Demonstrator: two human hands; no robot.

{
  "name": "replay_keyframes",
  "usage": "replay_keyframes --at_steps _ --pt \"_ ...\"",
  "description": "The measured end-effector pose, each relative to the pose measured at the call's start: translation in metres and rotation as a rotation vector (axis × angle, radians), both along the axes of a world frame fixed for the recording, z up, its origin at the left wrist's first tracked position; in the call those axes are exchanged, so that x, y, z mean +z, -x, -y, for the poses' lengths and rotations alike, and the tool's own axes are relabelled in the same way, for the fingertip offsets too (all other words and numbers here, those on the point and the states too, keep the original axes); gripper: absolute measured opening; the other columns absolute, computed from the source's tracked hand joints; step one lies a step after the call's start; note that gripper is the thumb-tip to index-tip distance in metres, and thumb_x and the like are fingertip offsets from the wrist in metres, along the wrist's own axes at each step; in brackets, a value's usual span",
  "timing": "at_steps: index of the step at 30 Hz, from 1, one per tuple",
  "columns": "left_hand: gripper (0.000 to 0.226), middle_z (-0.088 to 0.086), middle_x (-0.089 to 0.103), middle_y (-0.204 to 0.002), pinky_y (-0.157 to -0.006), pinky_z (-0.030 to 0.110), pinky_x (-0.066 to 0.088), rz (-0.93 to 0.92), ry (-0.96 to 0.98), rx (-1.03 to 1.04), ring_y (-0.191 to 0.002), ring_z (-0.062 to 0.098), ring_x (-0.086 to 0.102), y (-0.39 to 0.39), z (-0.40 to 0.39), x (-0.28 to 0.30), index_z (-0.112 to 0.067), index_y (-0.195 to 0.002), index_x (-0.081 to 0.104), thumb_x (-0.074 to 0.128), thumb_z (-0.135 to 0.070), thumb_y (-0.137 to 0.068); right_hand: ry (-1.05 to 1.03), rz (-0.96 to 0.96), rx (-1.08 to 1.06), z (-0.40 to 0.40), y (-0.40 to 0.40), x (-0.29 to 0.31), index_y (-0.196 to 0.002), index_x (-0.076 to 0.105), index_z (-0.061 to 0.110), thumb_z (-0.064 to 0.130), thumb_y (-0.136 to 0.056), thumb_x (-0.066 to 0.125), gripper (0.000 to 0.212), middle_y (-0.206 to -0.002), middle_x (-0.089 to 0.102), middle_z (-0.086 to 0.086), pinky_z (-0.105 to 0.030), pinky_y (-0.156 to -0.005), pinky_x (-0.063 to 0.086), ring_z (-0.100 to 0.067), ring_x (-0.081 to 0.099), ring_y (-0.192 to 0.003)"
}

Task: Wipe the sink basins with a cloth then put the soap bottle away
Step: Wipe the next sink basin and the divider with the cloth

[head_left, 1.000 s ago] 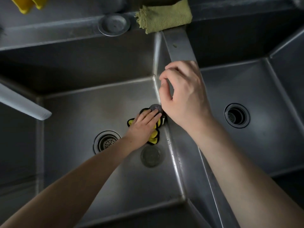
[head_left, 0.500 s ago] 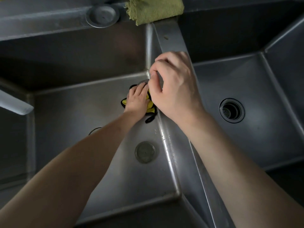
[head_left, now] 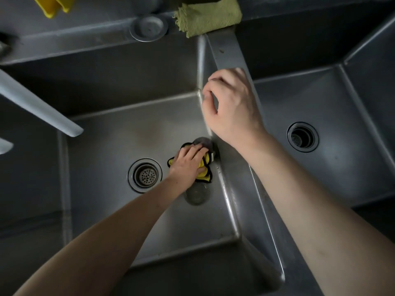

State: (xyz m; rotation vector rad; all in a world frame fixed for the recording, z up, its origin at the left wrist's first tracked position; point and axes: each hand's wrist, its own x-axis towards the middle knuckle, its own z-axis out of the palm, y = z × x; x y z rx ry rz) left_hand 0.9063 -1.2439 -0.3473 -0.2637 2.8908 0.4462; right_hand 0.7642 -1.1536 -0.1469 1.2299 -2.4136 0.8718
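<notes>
Left hand (head_left: 188, 161) on cloth (head_left: 204, 174) beside divider (head_left: 226, 50) (drain (head_left: 145, 175) near other side)

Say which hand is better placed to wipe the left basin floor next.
Left: the left hand presses the yellow cloth on that floor; the right hand rests on the divider, holding nothing.

— Light?
— Dim all over; dull grey sheen on the steel ledge (head_left: 64, 42).
— Landmark?
— Round metal lid (head_left: 149, 28) on that ledge. Just right of it, a folded green towel (head_left: 208, 17). Far left of it, something yellow (head_left: 53, 5). Below-left, a pale spout (head_left: 38, 105).
</notes>
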Motion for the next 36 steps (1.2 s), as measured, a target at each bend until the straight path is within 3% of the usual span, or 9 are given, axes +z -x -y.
replay_keyframes --at_steps 9,17,24,28,36 --pt "0.069 -0.003 0.043 -0.151 -0.113 0.044 0.039 -0.013 0.013 -0.001 -0.131 0.028 0.042 -0.06 0.016 0.004 -0.028 -0.149 0.04 0.072 -0.035 -0.089 -0.061 -0.004 0.028 -0.001 -0.003 0.003 -0.084 0.07 0.005 0.016 -0.093 0.053 0.022 -0.096 0.067 -0.009 -0.04 -0.082 0.05 -0.029 0.058 -0.095" --pt "0.067 0.005 0.045 -0.152 -0.116 0.041 0.031 -0.107 -0.249 0.263 -0.134 0.031 0.036 -0.01 0.003 0.024 -0.016 -0.153 0.039 0.068 -0.017 -0.093 -0.041 -0.017 0.05 -0.021 -0.023 0.009 -0.084 0.069 0.004 0.009 -0.09 0.057 0.014 -0.102 0.067 -0.011 -0.044 -0.082 0.05 -0.032 0.058 -0.097" --pt "0.063 0.003 0.045 -0.15 -0.116 0.039 0.031 -0.046 -0.309 0.283 -0.133 0.028 0.033 0.002 -0.046 0.017 -0.017 -0.152 0.04 0.063 -0.034 -0.096 -0.054 -0.048 0.027 -0.053 -0.047 0.008 -0.085 0.071 0.006 0.007 -0.09 0.059 0.013 -0.109 0.068 -0.012 -0.047 -0.086 0.049 -0.034 0.06 -0.1" --pt "0.067 0.003 0.046 -0.15 -0.115 0.034 0.029 -0.016 -0.312 0.227 -0.131 0.027 0.035 -0.013 -0.058 0.017 -0.015 -0.152 0.04 0.066 -0.036 -0.094 -0.092 -0.039 0.009 -0.051 -0.05 0.005 -0.083 0.069 0.006 0.009 -0.09 0.057 0.014 -0.107 0.068 -0.011 -0.047 -0.085 0.049 -0.035 0.06 -0.099" --pt "0.064 0.002 0.042 -0.151 -0.116 0.042 0.035 0.087 -0.36 0.185 -0.137 0.027 0.036 -0.042 -0.09 0.026 -0.018 -0.152 0.037 0.064 -0.032 -0.095 -0.19 -0.042 -0.003 -0.049 -0.054 0.009 -0.083 0.068 0.007 0.015 -0.091 0.056 0.016 -0.108 0.068 -0.009 -0.043 -0.085 0.047 -0.032 0.059 -0.102"
